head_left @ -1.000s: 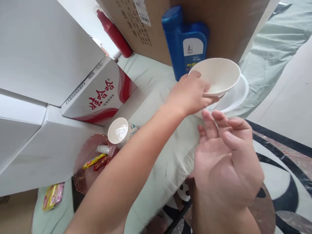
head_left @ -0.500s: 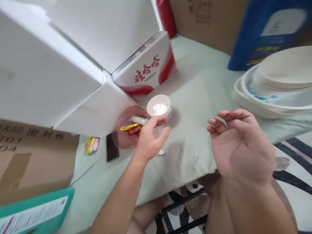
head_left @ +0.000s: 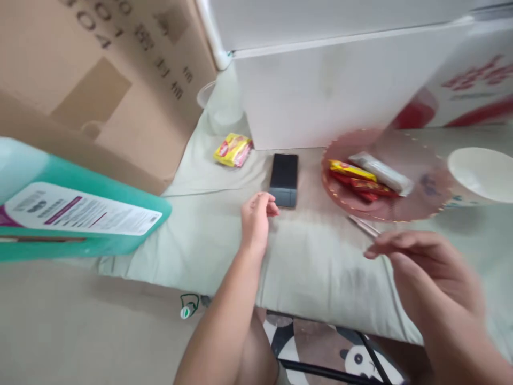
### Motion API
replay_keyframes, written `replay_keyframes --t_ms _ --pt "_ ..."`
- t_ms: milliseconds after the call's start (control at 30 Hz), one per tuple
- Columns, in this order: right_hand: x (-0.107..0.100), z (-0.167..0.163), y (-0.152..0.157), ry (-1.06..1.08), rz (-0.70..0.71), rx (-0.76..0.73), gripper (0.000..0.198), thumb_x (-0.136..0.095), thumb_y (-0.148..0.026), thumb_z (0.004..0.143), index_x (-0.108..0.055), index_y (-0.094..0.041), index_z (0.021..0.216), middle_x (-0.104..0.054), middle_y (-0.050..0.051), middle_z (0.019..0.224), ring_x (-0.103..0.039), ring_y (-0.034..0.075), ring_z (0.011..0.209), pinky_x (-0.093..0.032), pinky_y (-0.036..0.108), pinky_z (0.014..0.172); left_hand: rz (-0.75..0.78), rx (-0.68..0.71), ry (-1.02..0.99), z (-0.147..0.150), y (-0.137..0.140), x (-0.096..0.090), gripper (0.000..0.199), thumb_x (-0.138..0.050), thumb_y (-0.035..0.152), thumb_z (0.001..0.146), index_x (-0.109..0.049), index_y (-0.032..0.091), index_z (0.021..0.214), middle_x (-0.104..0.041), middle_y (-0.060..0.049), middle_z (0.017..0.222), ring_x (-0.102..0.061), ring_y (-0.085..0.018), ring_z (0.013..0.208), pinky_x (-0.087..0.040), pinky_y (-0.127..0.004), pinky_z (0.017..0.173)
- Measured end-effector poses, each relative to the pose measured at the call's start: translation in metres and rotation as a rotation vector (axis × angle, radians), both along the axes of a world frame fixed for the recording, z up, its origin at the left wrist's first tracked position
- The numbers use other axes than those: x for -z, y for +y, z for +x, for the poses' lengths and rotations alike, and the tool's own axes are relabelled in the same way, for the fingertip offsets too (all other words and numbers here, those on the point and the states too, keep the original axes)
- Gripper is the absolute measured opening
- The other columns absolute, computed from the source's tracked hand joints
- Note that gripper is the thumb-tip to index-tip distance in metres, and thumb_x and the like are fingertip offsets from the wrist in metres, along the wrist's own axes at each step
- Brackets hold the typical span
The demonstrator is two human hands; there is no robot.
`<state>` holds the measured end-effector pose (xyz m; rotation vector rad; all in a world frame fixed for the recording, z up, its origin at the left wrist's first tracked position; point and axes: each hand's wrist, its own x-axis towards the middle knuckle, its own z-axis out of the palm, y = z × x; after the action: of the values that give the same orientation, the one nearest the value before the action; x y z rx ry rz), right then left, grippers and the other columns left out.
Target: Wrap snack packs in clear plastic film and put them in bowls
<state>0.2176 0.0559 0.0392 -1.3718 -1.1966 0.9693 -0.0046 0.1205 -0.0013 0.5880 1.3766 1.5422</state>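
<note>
My left hand (head_left: 255,222) is over the cloth at the near left corner of a dark smartphone (head_left: 284,179). Its fingers are loosely bent and nothing shows in them; whether they touch the phone, I cannot tell. My right hand (head_left: 436,272) hangs in front of a pink plate (head_left: 433,155) with a gilt scalloped rim, fingers stretched forward and thumb slightly apart. A thin metal handle (head_left: 364,226) lies below its fingertips, its other end hidden by the hand. On the plate are a yellow packet (head_left: 352,170), red packets (head_left: 371,187) and a white wrapped stick (head_left: 382,172).
A white bowl (head_left: 483,171) stands right of the plate. Yellow-pink packets (head_left: 233,149) and a clear plastic cup (head_left: 224,109) are left of the phone. White boxes (head_left: 328,91) line the back. A brown carton (head_left: 120,96) and a green jug (head_left: 132,214) are at left.
The view has swung left, bringing the phone and green jug nearer the middle. My left hand is now beside the phone, away from the bowl. My right hand has turned palm-down near the plate.
</note>
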Motion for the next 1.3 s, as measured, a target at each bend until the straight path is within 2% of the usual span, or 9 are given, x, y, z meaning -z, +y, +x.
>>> replay_keyframes --t_ms 133,300,367,433,600,800,900,1100,1300 --pt "0.004 -0.107 0.072 -0.236 0.224 -0.454 0.013 -0.065 -0.028 0.086 -0.064 -0.034 0.098 -0.071 0.005 0.1 -0.069 0.029 0.098 -0.056 0.05 0.088 0.067 -0.147 -0.232 -0.022 0.012 -0.002 0.022 -0.058 0.022 0.077 -0.048 0.019 0.058 -0.037 0.008 0.049 -0.039 -0.006 0.044 -0.031 -0.018 0.047" --pt "0.017 -0.241 0.18 -0.831 0.247 -0.615 0.056 -0.065 -0.027 0.08 -0.055 -0.021 0.135 -0.053 0.018 0.145 -0.049 0.036 0.134 -0.042 0.054 0.11 0.023 -0.288 -0.406 -0.047 0.018 -0.011 0.029 -0.051 0.02 0.084 -0.036 0.021 0.059 -0.027 0.009 0.05 -0.031 -0.006 0.043 -0.027 -0.02 0.046" --pt "0.026 -0.269 0.203 -1.019 0.204 -0.646 0.071 -0.071 -0.029 0.077 -0.049 -0.023 0.144 -0.043 0.019 0.153 -0.037 0.041 0.144 -0.036 0.058 0.114 0.019 -0.322 -0.444 -0.055 0.019 -0.014 0.028 -0.049 0.018 0.084 -0.035 0.021 0.06 -0.025 0.009 0.05 -0.03 -0.006 0.043 -0.027 -0.02 0.047" --pt "0.034 -0.281 0.211 -1.122 0.175 -0.645 0.07 -0.07 -0.028 0.079 -0.049 -0.025 0.146 -0.039 0.018 0.156 -0.031 0.043 0.146 -0.034 0.062 0.115 0.035 -0.336 -0.468 -0.06 0.018 -0.016 0.028 -0.048 0.014 0.082 -0.034 0.021 0.059 -0.024 0.009 0.05 -0.029 -0.006 0.043 -0.025 -0.02 0.047" --pt "0.041 -0.26 0.192 -1.142 0.284 -0.707 0.057 -0.056 -0.011 0.087 -0.055 -0.024 0.143 -0.039 0.017 0.156 -0.029 0.036 0.149 -0.034 0.056 0.119 0.058 -0.336 -0.474 -0.064 0.016 -0.018 0.028 -0.048 0.014 0.08 -0.033 0.02 0.057 -0.025 0.008 0.049 -0.029 -0.005 0.043 -0.025 -0.02 0.046" --pt "0.044 -0.198 0.145 -1.064 0.41 -0.883 0.053 -0.058 -0.018 0.089 -0.058 -0.021 0.142 -0.043 0.018 0.156 -0.031 0.037 0.152 -0.039 0.056 0.119 0.132 -0.396 -0.461 -0.062 0.013 -0.021 0.029 -0.052 0.016 0.076 -0.032 0.02 0.055 -0.026 0.009 0.048 -0.027 -0.004 0.041 -0.023 -0.02 0.043" --pt "0.045 -0.171 0.11 -1.082 0.432 -0.895 0.06 -0.06 -0.013 0.086 -0.056 -0.021 0.145 -0.042 0.019 0.16 -0.032 0.038 0.153 -0.037 0.059 0.12 0.123 -0.43 -0.455 -0.062 0.009 -0.031 0.028 -0.051 0.015 0.075 -0.032 0.021 0.055 -0.024 0.009 0.047 -0.024 -0.004 0.039 -0.019 -0.02 0.041" --pt "0.04 -0.148 0.05 -1.113 0.382 -0.87 0.047 -0.054 -0.016 0.096 -0.061 -0.028 0.14 -0.04 0.018 0.162 -0.033 0.038 0.153 -0.044 0.056 0.114 0.155 -0.449 -0.38 -0.064 0.003 -0.056 0.026 -0.056 0.022 0.072 -0.033 0.021 0.059 -0.022 0.009 0.05 -0.022 -0.004 0.039 -0.015 -0.022 0.04" --pt "0.058 -0.081 0.024 -0.884 0.437 -0.945 0.055 -0.06 -0.01 0.084 -0.064 -0.026 0.136 -0.041 0.015 0.163 -0.03 0.036 0.155 -0.044 0.056 0.115 0.101 -0.367 -0.265 -0.049 0.01 -0.042 0.021 -0.057 0.022 0.063 -0.037 0.021 0.059 -0.026 0.009 0.05 -0.024 -0.004 0.04 -0.018 -0.021 0.041"
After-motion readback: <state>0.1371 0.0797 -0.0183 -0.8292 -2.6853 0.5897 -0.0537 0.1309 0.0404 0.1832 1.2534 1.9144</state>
